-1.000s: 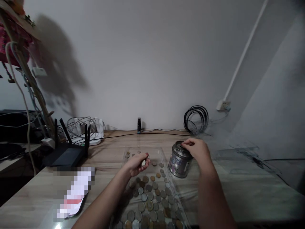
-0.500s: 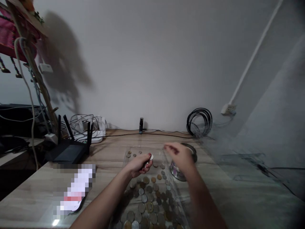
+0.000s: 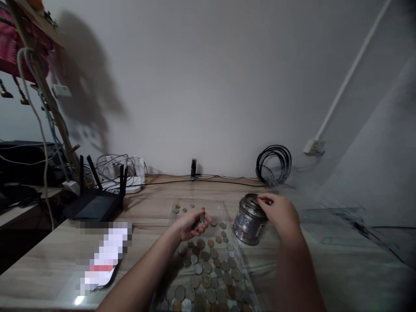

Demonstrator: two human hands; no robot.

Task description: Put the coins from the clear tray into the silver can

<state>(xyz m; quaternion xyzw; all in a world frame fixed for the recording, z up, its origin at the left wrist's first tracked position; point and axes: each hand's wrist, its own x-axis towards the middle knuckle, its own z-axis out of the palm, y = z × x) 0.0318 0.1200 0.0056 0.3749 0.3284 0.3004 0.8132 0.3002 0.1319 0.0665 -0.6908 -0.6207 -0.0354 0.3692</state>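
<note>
The tin (image 3: pixel 249 219) stands on the counter (image 3: pixel 152 208), tipped a little toward the person, with the right hand (image 3: pixel 280 212) laid over its top edge; the fingertips pinch together at the lid, seemingly at a slot, though whether a coin sits between them is too small to tell. Held that way, the hand both steadies the tin and keeps its top turned toward the person, which would explain the tilt. To the left of that hand, past the tin, the left hand (image 3: pixel 191 224) hovers half curled, fingers closed around a few coins (image 3: pixel 200 223) that glint at the fingertips, a small stock kept within easy reach of the right hand. Just below and toward the person from both hands, a clear tray (image 3: pixel 227 208) lies flat on the counter, and loose coins of mixed colours are spread across it in a single layer, so each one can be seen and picked singly. Farther out from the left hand sits a black router (image 3: pixel 94 207) with its aerials up and a tangle of cables behind it, and beyond the right hand a coil of black cable (image 3: pixel 273 164) leans at the wall.
</note>
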